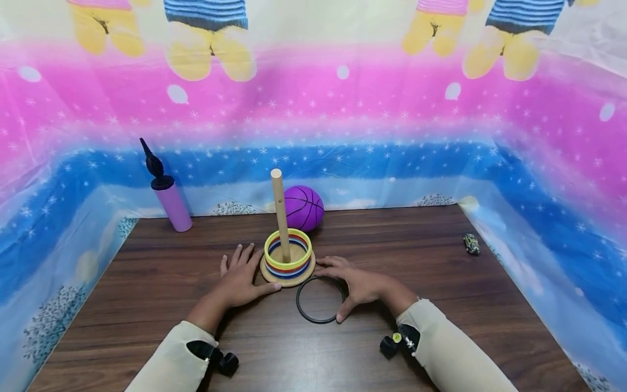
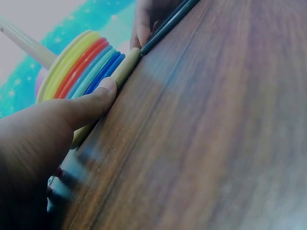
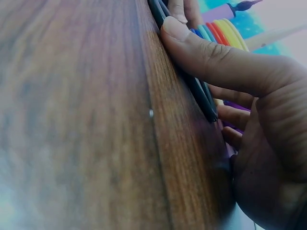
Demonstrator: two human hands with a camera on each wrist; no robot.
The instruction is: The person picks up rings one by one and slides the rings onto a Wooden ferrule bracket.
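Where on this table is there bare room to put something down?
Bare table lies between the right hand and the toy car, and between the pump and left hand. The middle is crowded: ring stand, black ring, ball.

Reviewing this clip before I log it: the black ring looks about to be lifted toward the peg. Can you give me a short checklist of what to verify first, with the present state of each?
1. Right hand on the black ring: ok, thumb and fingers touch its rim, ring flat on the table.
2. Firm pinch on the ring: cannot tell.
3. Left hand steadies the wooden base: ok, thumb against its edge.
4. Peg upright, top free: ok.
5. Coloured rings seated low on the peg: ok.
6. Purple ball clear of the path: ok, behind the peg.
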